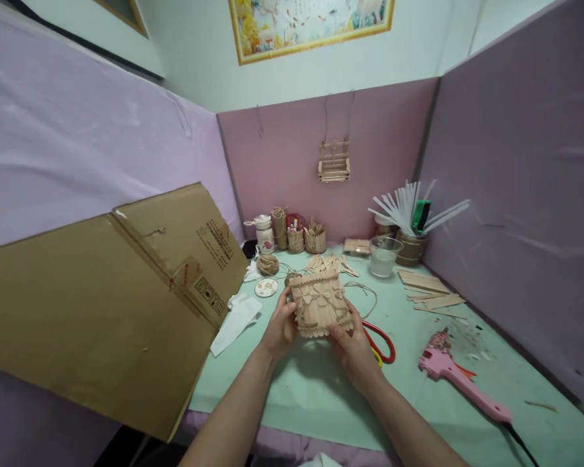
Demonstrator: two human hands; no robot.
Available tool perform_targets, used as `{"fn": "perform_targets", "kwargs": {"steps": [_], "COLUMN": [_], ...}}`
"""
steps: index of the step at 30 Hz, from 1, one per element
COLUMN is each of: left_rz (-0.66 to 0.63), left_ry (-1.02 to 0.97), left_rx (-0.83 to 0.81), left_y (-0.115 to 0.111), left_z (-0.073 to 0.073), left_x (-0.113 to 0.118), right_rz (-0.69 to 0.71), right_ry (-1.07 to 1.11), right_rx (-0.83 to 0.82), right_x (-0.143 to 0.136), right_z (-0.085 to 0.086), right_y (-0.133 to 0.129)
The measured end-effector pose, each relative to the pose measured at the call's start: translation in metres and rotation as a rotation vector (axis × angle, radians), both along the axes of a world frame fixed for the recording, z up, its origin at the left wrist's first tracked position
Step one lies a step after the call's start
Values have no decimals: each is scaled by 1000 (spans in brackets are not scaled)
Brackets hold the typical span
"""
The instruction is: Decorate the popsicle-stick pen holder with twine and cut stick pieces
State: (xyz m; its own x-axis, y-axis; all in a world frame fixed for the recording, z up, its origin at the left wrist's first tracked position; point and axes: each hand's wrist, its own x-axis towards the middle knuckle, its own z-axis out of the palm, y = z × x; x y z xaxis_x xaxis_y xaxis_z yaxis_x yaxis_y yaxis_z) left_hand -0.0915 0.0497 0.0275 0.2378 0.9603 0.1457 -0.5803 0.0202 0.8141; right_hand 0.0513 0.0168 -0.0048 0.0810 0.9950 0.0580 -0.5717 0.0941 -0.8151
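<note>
While one cardboard sheet (102, 311) leans large on the left, we sit at one green-covered desk (302, 389). Far off, one small wooden swing (334, 170) hangs on the wall.

On the near right of the desk lies one pink glue gun (467, 386). Between us, at the middle, is one wooden pot (327, 314), raised above the cloth in two hands: our left hand (281, 331) has its grip closed on one side, our right hand (357, 347) has its grip closed on the other, thumb on the front.

We judge the pot well along: its stick wall stands, wavy edging runs top and bottom, and one bow and small cut shapes dress the face towards us. We cannot see the back, so cannot tell what is left there.

Red scissor handles (389, 347) show just beyond our right hand, with yellow ones beneath. Farther back we count one clear cup (383, 259), one white bottle (264, 235), one twine ball (267, 264) and one round disc (266, 288). Loose flat sticks (425, 282) at right overlap too much to count.
</note>
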Motion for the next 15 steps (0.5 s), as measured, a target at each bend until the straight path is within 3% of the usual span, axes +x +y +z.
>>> {"fn": "perform_targets", "kwargs": {"steps": [6, 11, 13, 15], "left_rz": [-73, 14, 109, 224], "left_ry": [67, 73, 44, 21], "left_rx": [24, -84, -137, -136], "left_y": [0, 6, 10, 15], "left_z": [-2, -2, 1, 4], "left_x": [-3, -13, -20, -28], "right_rz": [11, 15, -13, -30], "right_ry": [-69, -157, -362, -922], "right_rx": [-14, -11, 28, 122], "right_x": [-3, 3, 18, 39], "right_z": [1, 4, 12, 24], "right_y": [-1, -5, -11, -17]}}
